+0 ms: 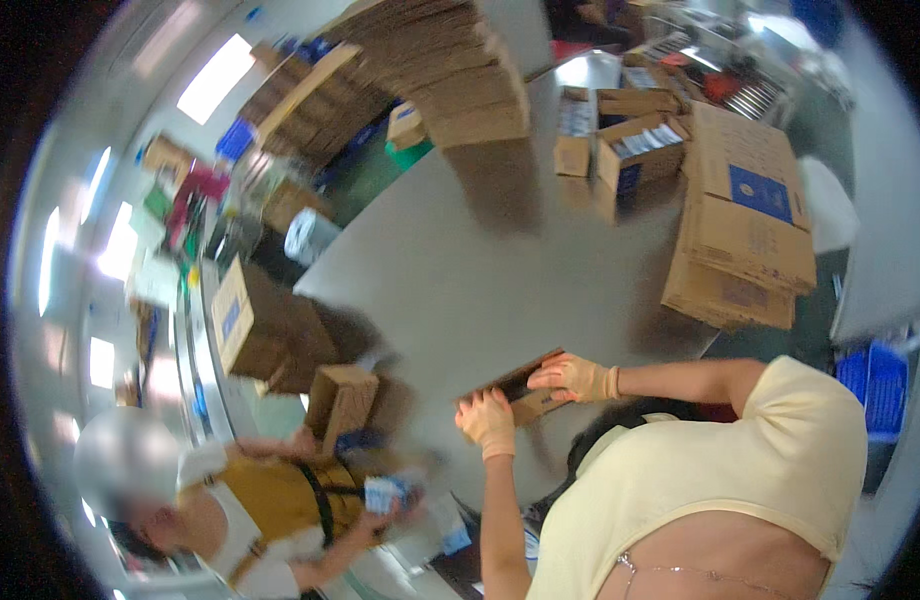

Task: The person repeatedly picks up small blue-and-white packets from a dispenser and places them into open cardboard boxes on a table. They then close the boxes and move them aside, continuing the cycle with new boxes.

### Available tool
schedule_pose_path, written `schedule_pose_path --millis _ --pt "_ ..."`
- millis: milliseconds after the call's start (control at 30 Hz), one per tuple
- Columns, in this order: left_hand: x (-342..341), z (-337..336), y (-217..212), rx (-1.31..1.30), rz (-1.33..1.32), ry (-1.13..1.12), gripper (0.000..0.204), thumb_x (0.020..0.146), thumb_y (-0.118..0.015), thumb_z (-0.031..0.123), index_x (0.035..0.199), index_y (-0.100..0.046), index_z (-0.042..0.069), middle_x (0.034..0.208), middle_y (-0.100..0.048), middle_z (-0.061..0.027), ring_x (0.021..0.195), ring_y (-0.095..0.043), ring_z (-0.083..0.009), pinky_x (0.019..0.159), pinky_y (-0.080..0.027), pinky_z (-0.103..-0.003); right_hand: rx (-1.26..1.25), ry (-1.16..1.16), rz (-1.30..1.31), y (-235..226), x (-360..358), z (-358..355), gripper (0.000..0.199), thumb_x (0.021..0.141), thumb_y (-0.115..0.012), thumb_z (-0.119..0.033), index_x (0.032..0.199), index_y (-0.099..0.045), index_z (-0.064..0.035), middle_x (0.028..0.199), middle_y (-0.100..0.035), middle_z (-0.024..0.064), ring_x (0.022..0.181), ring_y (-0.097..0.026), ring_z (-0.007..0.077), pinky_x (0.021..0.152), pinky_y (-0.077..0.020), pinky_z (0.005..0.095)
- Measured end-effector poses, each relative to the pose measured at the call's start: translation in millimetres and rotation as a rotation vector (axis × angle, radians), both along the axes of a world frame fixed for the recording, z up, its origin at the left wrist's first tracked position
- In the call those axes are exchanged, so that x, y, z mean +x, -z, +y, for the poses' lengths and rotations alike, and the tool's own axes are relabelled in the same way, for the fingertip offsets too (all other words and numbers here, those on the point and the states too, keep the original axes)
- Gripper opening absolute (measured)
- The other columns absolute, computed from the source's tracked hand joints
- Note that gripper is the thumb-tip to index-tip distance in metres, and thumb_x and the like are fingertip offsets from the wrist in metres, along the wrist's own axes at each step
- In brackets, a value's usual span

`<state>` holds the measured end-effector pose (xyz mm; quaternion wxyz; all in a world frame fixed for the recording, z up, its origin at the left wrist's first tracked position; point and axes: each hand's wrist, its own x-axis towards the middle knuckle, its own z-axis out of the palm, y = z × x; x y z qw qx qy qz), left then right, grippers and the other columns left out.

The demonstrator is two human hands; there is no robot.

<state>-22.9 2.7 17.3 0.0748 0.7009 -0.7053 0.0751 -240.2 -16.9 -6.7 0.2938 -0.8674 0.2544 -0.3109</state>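
Observation:
A small brown cardboard box [535, 400], long and narrow with its dark opening facing up, is at the near edge of the grey table [450, 250]. My left hand [487, 418] grips its left end, fingers curled over the rim. On the far right side, my right hand [568, 378] closes on the upper edge of the same box. Both hands wear thin pale orange gloves that end at the wrist. The inside of the box is too dark to make out, and my fingertips are partly hidden by the cardboard.
Flattened cartons [745, 210] lie stacked at the right edge. Open boxes of packets [640, 150] stand at the far right; tall cardboard stacks [450, 80] rise at the back. At left, a co-worker [290, 500] holds a blue-and-white packet [388, 493] near an open carton [342, 405].

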Motion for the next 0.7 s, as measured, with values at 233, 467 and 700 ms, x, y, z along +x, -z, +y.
schedule_pose_path --millis 233,467,700 --pt "2.2 41.2 57.5 -0.263 0.005 0.347 0.034 0.077 -0.067 0.023 0.107 -0.058 0.008 0.098 -0.06 -0.0073 0.096 -0.055 -0.0272 0.093 -0.041 -0.045 -0.231 0.127 0.132 2.3 -1.4 10.9 0.058 0.083 -0.062 -0.028 0.134 -0.044 -0.0082 0.127 -0.054 0.0108 0.119 -0.05 0.0293 0.103 -0.036 0.0438" --pt "11.7 23.7 16.8 0.097 1.51 -0.512 0.036 0.085 -0.068 0.026 0.105 -0.057 -0.001 0.095 -0.062 -0.0081 0.085 -0.06 -0.0247 0.077 -0.049 -0.039 -0.178 0.002 0.208 -52.4 -59.0 -4.6 0.073 0.077 -0.065 -0.047 0.135 -0.041 -0.0089 0.137 -0.044 0.0132 0.115 -0.051 0.0336 0.097 -0.0409 0.0456" --pt "-8.8 85.8 111.9 0.329 2.043 -0.851 0.038 0.093 -0.056 0.033 0.107 -0.051 -0.002 0.096 -0.061 -0.0115 0.086 -0.06 -0.0256 0.075 -0.05 -0.038 -0.245 -0.47 0.846 -0.4 -20.0 27.2 0.007 0.078 -0.058 -0.018 0.079 -0.064 -0.0134 0.071 -0.066 0.0057 0.067 -0.066 0.0256 0.059 -0.0493 0.0401"
